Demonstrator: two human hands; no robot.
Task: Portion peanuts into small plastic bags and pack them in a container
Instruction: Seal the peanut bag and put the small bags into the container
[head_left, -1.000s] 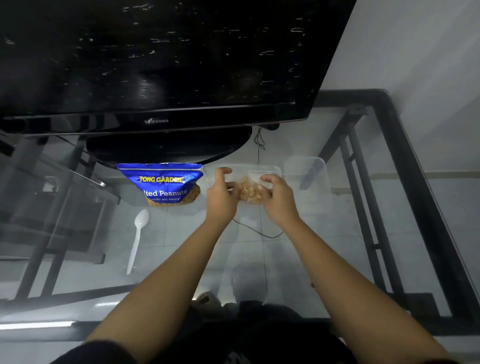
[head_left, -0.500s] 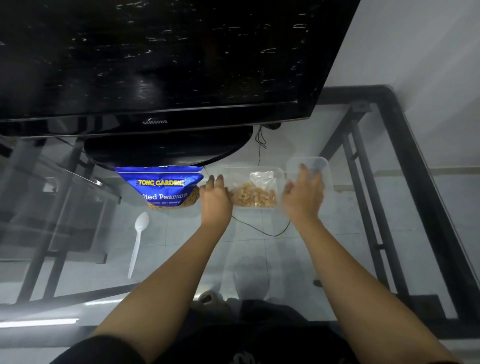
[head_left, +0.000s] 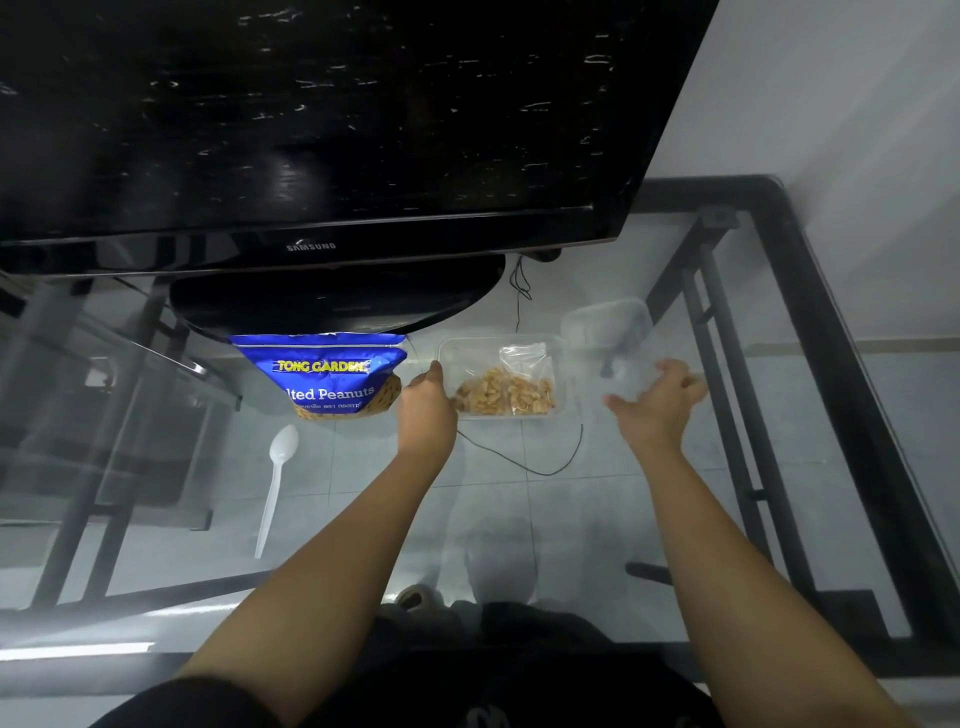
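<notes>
A clear plastic container (head_left: 558, 410) sits on the glass table and holds a small plastic bag of peanuts (head_left: 506, 392). My left hand (head_left: 426, 410) rests against the container's left wall with its fingers fairly straight. My right hand (head_left: 657, 402) is to the right of the container and grips the near edge of the clear lid (head_left: 605, 325). The lid looks blurred and raised off the glass. A blue Tong Garden salted peanuts bag (head_left: 324, 376) stands to the left of my left hand.
A white plastic spoon (head_left: 275, 483) lies on the glass table (head_left: 597, 519) at the left. A black TV (head_left: 311, 130) on its stand (head_left: 337, 296) fills the back. A thin black cable (head_left: 519, 465) runs under the glass. The table's black frame (head_left: 841, 364) borders the right side.
Both hands let go of the small peanut bag, which now lies in the container. My left hand moved to the container's left wall; my right hand went right and took hold of the lid.
</notes>
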